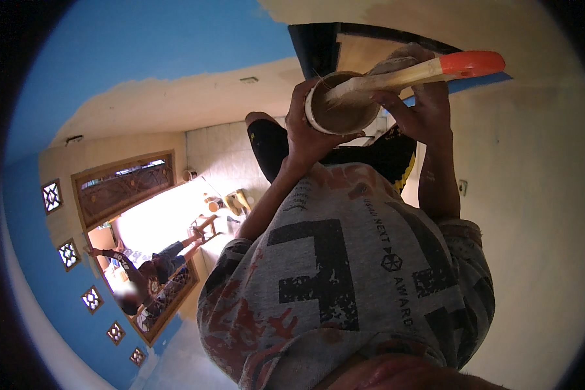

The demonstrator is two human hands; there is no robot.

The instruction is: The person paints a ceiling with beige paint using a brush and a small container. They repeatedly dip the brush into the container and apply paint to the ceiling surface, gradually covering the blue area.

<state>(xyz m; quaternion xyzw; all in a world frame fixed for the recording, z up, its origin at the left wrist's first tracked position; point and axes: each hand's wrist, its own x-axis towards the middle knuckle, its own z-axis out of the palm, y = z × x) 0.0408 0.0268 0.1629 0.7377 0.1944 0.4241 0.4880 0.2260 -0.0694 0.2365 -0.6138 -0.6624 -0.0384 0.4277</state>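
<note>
My left hand [300, 127] is wrapped around a round, light-coloured tub [311, 110], with its fingers along the side and under the rim. Inside the tub is beige-brown paint [348, 117]. A paintbrush [471, 64] with a pale, paint-smeared handle and a red end slants across the tub's mouth, its lower end in or just over the paint. The thumb and fingers of my right hand [429, 114] close around the brush from both sides, beside the tub. Greyish paint seems to coat some of those fingers. The bristles cannot be made out.
Blue wall [175, 39] meets a beige painted area along an uneven edge. Left, a person [153, 270] stands on a wooden stool [207, 227] at a bright wood-framed doorway [78, 195]. Small buckets [213, 204] stand on the floor nearby. A dark frame [315, 49] lies beyond my hands.
</note>
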